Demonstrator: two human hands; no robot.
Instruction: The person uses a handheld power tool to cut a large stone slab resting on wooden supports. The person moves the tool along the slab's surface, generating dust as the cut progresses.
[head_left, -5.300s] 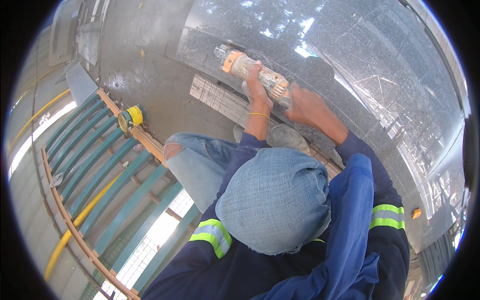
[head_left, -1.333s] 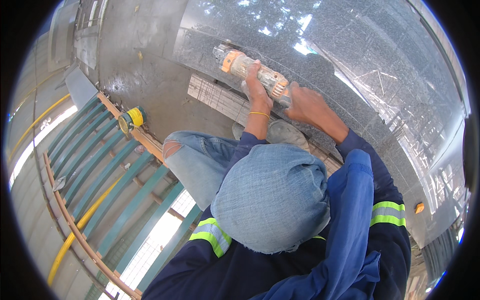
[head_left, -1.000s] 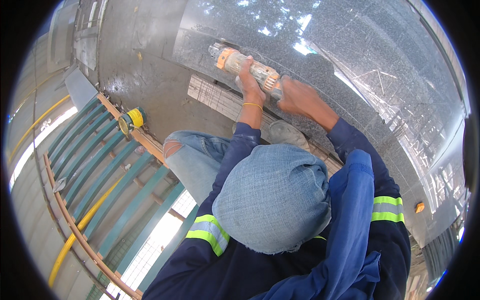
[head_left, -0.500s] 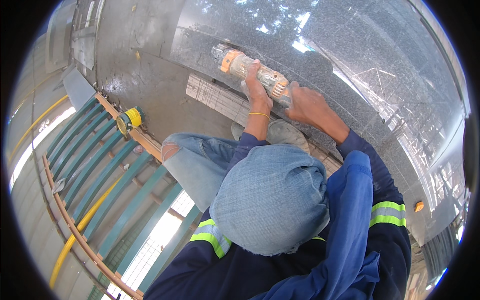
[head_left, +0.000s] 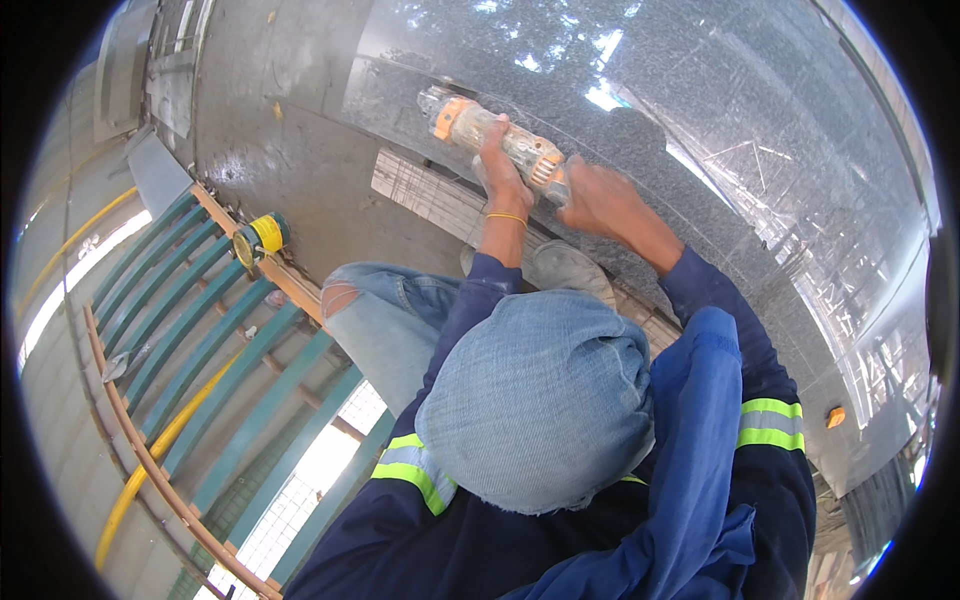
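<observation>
An angle grinder [head_left: 497, 133], dusty and pale with orange parts, lies over a dark speckled stone slab [head_left: 690, 60]. Its head end points to the upper left. My left hand [head_left: 499, 165] wraps round the middle of the grinder's body; a thin yellow band circles that wrist. At the rear end, my right hand [head_left: 598, 198] is closed round the grinder. The disc and its contact with the slab cannot be made out. A thin pale line runs along the slab beside the tool.
Teal slats [head_left: 235, 350] in a wooden frame extend at the left, with a yellow-and-green round object [head_left: 262, 240] on their edge. A yellow hose [head_left: 160, 450] crosses there. Rounded denim cloth [head_left: 535, 405] hides the area between my arms. A small orange object [head_left: 836, 416] lies at right.
Both hands and the grinder have shifted slightly left and away from me along the slab. The grip looks the same.
</observation>
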